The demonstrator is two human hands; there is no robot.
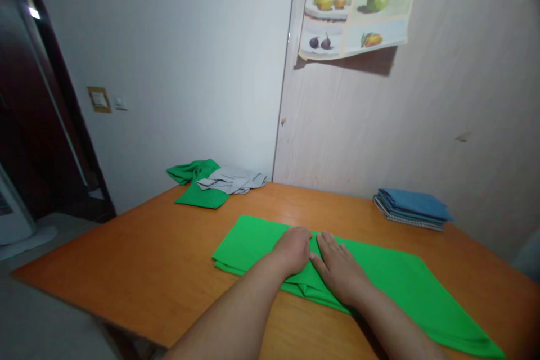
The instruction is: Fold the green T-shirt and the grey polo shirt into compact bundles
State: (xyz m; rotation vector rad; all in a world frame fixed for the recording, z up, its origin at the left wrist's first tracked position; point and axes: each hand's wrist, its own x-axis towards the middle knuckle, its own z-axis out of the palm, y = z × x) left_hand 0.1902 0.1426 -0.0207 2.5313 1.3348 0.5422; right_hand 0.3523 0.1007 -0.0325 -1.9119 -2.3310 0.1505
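Head view: orange-brown, smooth-topped wooden table against a pale wall. Bright green, folded fabric sheet lies on the tabletop, running from the centre to the lower right, nearest the person. Layers visible along its near edge; small pucker in that edge, just below and between the hands.

Left hand: resting on the sheet, fingers curled inward, tips partly hidden; cannot tell whether they pinch fabric. Right hand: palm down on the sheet, just beside the left, fingers extended and close together, thumb angled away from them.

Table contents, far left: crumpled, darker green cloth, with a wrinkled light grey cloth lying partly over it. Far right: neat stack of folded cloths, plain blue on top, finely patterned layers below.

Wall: rectangular paper sheet of fruit paintings, four panels: yellowish pears on a white surface; one green apple; two dark purple fruits; one orange-yellow fruit with green leaf. Lower edge stands off the wall, shadow beneath. Left: tan-bordered, square switch plate beside a smaller white fitting; any markings on these too small to read.
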